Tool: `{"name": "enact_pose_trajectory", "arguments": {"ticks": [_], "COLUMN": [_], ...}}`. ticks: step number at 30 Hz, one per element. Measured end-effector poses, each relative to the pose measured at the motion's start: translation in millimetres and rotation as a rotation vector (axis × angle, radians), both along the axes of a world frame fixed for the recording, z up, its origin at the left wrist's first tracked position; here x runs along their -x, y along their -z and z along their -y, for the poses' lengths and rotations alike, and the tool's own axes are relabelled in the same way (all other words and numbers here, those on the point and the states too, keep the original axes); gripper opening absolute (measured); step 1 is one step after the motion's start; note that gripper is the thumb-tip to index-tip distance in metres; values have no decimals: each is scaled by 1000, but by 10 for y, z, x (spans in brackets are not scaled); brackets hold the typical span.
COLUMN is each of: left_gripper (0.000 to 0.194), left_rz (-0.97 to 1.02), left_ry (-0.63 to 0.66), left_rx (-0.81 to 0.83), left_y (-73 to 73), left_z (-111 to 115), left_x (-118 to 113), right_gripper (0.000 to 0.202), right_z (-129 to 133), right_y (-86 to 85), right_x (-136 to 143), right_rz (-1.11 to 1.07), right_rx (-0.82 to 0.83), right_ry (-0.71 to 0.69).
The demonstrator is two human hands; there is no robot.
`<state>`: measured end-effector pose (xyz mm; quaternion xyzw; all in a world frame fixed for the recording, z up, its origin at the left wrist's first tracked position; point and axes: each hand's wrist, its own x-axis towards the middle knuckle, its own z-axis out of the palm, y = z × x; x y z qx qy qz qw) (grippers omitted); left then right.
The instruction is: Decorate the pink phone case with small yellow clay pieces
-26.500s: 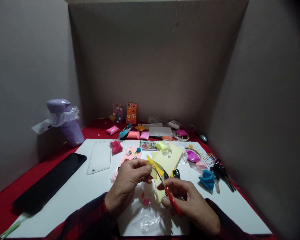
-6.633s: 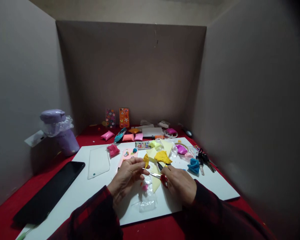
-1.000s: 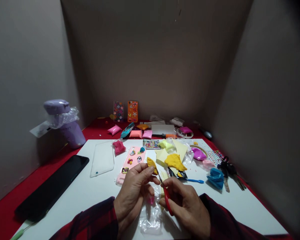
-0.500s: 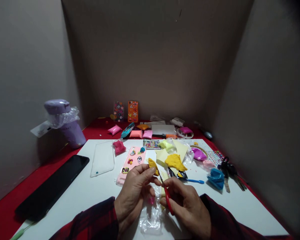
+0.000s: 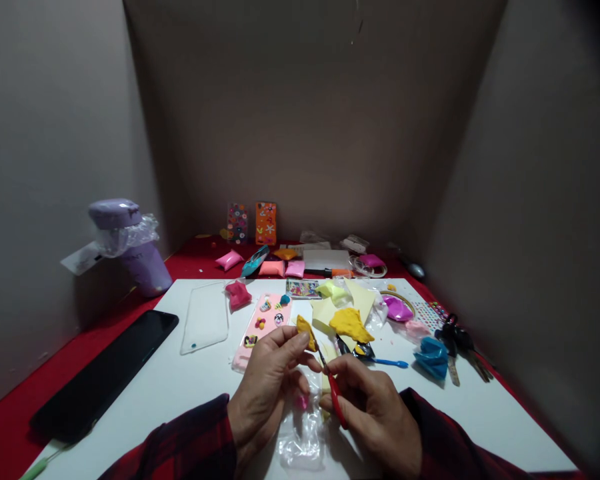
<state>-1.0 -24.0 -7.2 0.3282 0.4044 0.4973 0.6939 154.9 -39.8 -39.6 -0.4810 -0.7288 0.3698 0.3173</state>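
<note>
Between the thumb and fingers of my left hand [image 5: 270,383] is a small flat piece of yellow clay [image 5: 306,332]. My right hand [image 5: 377,407] is closed on the red handle of a small tool [image 5: 336,399], whose thin dark tip touches the lower edge of the piece. A clear plastic bag [image 5: 303,440] with a bit of pink in it lies below my hands. Behind my left hand, a pink phone case [image 5: 267,317] bears small clay figures. A larger yellow clay lump [image 5: 351,324] rests on pale yellow paper beyond my right hand.
A black phone [image 5: 105,373] and a clear case [image 5: 205,320] lie at left, near a purple bottle [image 5: 145,260]. Blue clay [image 5: 431,359], a blue stick [image 5: 390,363] and keys [image 5: 463,340] are at right. Coloured clay packets [image 5: 272,268] line the back.
</note>
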Motion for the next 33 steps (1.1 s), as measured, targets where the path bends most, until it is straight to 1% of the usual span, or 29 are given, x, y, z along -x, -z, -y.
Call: {"name": "enact_pose_trajectory", "arguments": {"ticks": [5, 12, 19, 23, 29, 33], "left_gripper": [19, 20, 20, 19, 17, 17], "left_rz": [-15, -16, -31, -22, -19, -2], "left_ry": [1, -8, 16, 16, 1, 4], "left_rx": [2, 28, 30, 28, 11, 9], "left_y": [2, -11, 4, -11, 13, 1], "left_z": [3, 5, -1, 10, 10, 10], "left_x": [-4, -13, -7, -17, -18, -14], "right_gripper": [17, 15, 14, 15, 14, 12], "right_z": [0, 23, 24, 24, 27, 23], "right_y": [-27, -66, -99, -89, -58, -45], "right_x": [-3, 32, 38, 35, 23, 19], "right_rz": [18, 17, 10, 37, -5, -25], "right_rx": [9, 24, 8, -4, 14, 19], "right_ry": [-5, 15, 15, 50, 25, 16]}}
